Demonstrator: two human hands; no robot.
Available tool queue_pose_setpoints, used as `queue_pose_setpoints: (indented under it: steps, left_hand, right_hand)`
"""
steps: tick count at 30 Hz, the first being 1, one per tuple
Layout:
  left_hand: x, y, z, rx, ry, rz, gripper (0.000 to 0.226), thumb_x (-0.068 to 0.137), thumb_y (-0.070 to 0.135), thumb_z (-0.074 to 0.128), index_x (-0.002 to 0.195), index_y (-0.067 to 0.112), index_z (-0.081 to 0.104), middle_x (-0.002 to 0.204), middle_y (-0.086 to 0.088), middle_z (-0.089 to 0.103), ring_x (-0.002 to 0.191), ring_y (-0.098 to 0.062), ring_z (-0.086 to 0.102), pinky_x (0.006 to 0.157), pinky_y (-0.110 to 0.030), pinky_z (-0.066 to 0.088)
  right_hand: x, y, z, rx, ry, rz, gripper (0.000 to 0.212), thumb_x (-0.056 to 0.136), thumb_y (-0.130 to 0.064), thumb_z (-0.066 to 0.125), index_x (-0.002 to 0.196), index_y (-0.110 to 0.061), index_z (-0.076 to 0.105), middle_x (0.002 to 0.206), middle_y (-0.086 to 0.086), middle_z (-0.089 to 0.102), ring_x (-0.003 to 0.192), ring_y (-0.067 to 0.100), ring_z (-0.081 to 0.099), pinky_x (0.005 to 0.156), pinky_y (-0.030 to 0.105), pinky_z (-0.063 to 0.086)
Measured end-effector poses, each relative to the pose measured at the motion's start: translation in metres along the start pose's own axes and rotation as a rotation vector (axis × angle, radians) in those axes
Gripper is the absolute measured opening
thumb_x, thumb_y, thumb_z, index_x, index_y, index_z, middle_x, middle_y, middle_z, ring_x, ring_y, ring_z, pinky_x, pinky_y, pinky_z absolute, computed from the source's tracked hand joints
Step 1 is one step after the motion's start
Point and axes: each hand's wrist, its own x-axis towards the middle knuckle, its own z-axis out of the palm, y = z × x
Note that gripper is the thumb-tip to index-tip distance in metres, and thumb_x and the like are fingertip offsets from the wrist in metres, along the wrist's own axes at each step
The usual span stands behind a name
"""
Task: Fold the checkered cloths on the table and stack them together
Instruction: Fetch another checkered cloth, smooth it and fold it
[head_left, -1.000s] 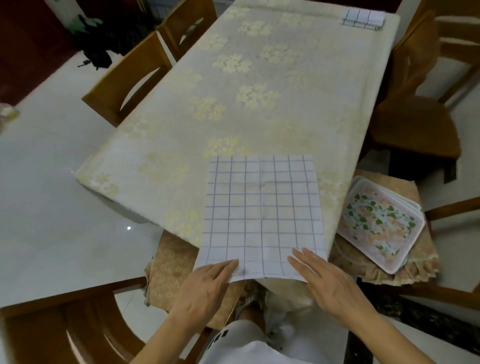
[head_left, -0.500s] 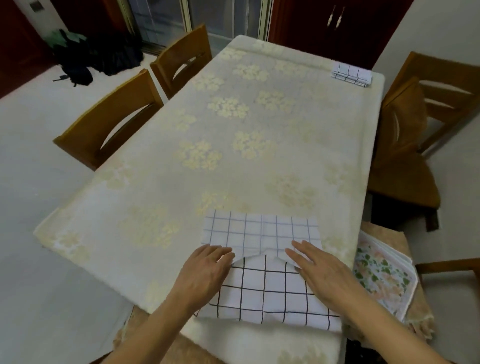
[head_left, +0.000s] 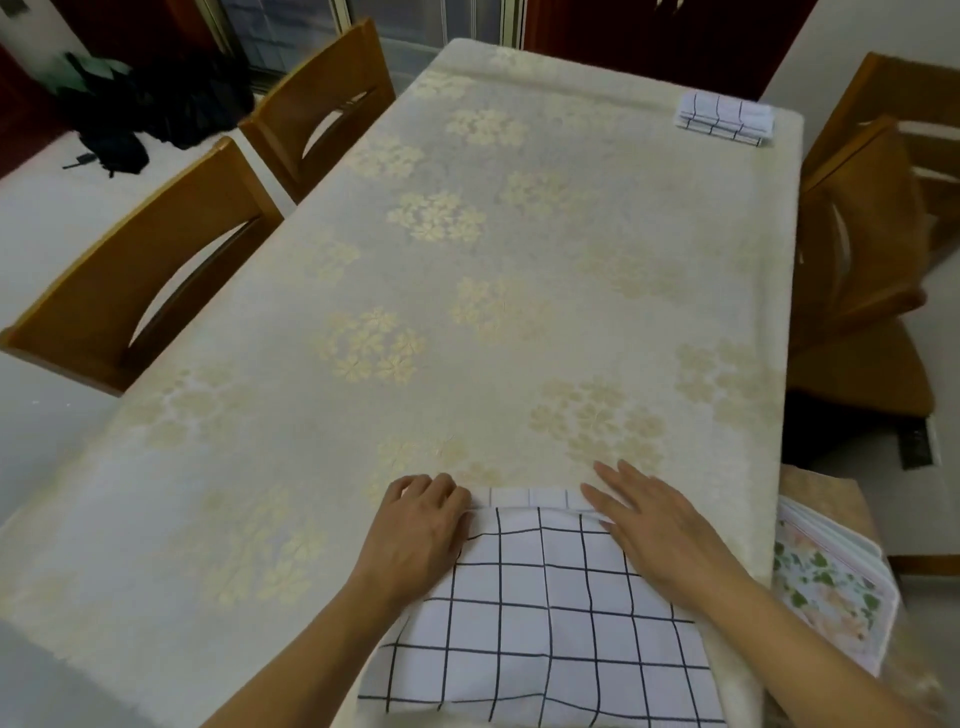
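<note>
A white cloth with a black grid (head_left: 545, 613) lies at the near edge of the table (head_left: 467, 270), its near half doubled over the far half. A thin strip of the lower layer shows along the far edge. My left hand (head_left: 421, 525) sits at the cloth's far left corner with fingers curled on the edge. My right hand (head_left: 654, 525) lies flat at the far right corner, fingers straight, pressing the fold down. A folded checkered cloth stack (head_left: 724, 117) rests at the table's far right corner.
A cream floral tablecloth covers the table. Two wooden chairs (head_left: 156, 280) stand along the left side and others (head_left: 862, 270) on the right. A floral tray (head_left: 831, 587) lies on a seat at the near right. Dark bags (head_left: 156, 109) sit on the floor, far left.
Both hands lifted the cloth's near edge and carried it away from me over the far half. The flap now reaches almost to the far edge. The view tilted up.
</note>
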Motion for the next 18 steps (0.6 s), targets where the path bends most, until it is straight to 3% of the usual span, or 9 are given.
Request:
queue_pose_setpoints:
  steps: [1, 4, 7, 10, 13, 18]
  left_hand:
    - [0.006, -0.001, 0.004, 0.001, 0.004, -0.001, 0.024, 0.096, 0.029, 0.041, 0.095, 0.019, 0.063, 0.085, 0.001, 0.060, 0.072, -0.024, 0.056, 0.077, -0.039, 0.050]
    - [0.017, -0.006, 0.007, 0.023, 0.009, -0.009, 0.019, 0.095, 0.026, 0.045, 0.094, 0.017, 0.062, 0.083, 0.000, 0.058, 0.070, -0.025, 0.054, 0.073, -0.039, 0.046]
    - [0.020, -0.013, 0.002, 0.022, 0.007, -0.096, 0.012, 0.093, 0.023, 0.056, 0.102, 0.017, 0.063, 0.093, -0.001, 0.061, 0.078, -0.025, 0.058, 0.078, -0.040, 0.045]
    - [0.006, -0.007, -0.010, -0.008, -0.002, -0.146, 0.022, 0.092, 0.022, 0.062, 0.112, 0.014, 0.063, 0.108, -0.005, 0.063, 0.092, -0.026, 0.059, 0.083, -0.040, 0.047]
    - [-0.024, 0.012, -0.015, -0.059, -0.022, -0.089, 0.026, 0.095, 0.020, 0.055, 0.118, 0.010, 0.063, 0.120, -0.009, 0.063, 0.105, -0.027, 0.060, 0.091, -0.041, 0.050]
    - [-0.061, 0.030, -0.002, -0.147, -0.128, -0.108, 0.045, 0.102, 0.029, 0.037, 0.138, 0.009, 0.055, 0.145, -0.008, 0.053, 0.129, -0.025, 0.054, 0.102, -0.037, 0.049]
  right_hand:
    - [0.004, 0.004, 0.002, -0.041, 0.000, 0.022, 0.049, 0.106, -0.042, 0.021, 0.152, -0.031, 0.034, 0.162, -0.005, 0.018, 0.149, 0.019, 0.026, 0.121, 0.030, 0.016]
    - [0.016, 0.013, 0.009, -0.070, -0.023, 0.044, 0.052, 0.105, -0.044, 0.016, 0.155, -0.035, 0.025, 0.164, -0.007, 0.012, 0.152, 0.016, 0.014, 0.120, 0.030, 0.001]
    - [0.022, 0.013, 0.010, -0.107, 0.020, 0.078, 0.055, 0.104, -0.045, 0.017, 0.155, -0.028, 0.028, 0.164, -0.003, 0.021, 0.151, 0.018, 0.020, 0.120, 0.033, 0.004]
    - [0.008, -0.001, 0.003, -0.016, 0.111, 0.144, 0.055, 0.103, -0.041, 0.024, 0.152, -0.020, 0.039, 0.159, 0.003, 0.034, 0.147, 0.021, 0.029, 0.119, 0.037, 0.013]
    - [-0.030, -0.025, 0.006, 0.103, 0.266, 0.140, 0.051, 0.104, -0.035, 0.031, 0.146, -0.013, 0.048, 0.154, 0.005, 0.041, 0.144, 0.024, 0.037, 0.117, 0.042, 0.025]
    - [-0.068, -0.042, 0.046, 0.122, 0.138, 0.155, 0.059, 0.106, -0.048, 0.022, 0.152, -0.014, 0.038, 0.162, 0.001, 0.028, 0.150, 0.021, 0.026, 0.118, 0.037, 0.023]
